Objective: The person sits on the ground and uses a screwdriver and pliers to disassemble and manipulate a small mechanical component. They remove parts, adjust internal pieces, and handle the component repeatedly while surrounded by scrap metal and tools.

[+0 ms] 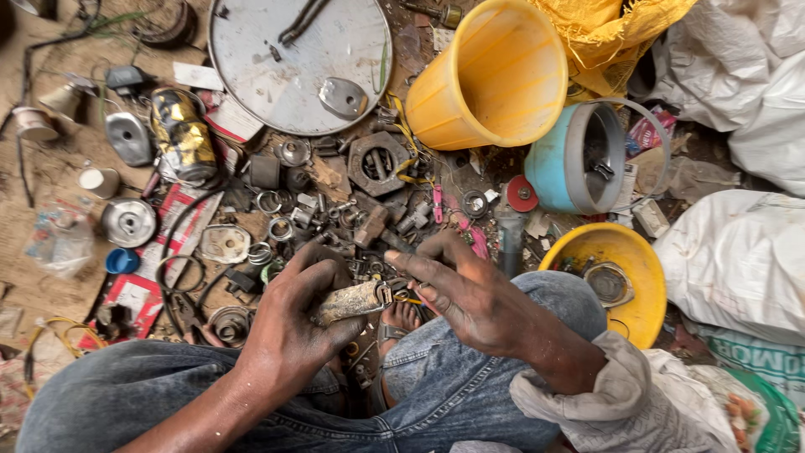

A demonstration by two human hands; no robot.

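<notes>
I am squatting on the ground, jeans-clad knees at the bottom of the head view. My left hand (289, 323) grips a worn, greyish metal cylinder (348, 302) that lies across its palm. My right hand (461, 289) reaches over from the right, with its fingertips pinching a small ring-shaped fitting (387, 294) at the cylinder's right end. Both hands are grimy. My sandalled foot (398, 323) shows just beneath them.
Scrap metal parts, rings, bolts and a black cable (180, 252) litter the ground ahead. A round metal lid (293, 63), a yellow bucket (490, 75), a blue pot (570, 159) and a yellow bowl (637, 289) surround them. White sacks (738, 260) lie at the right.
</notes>
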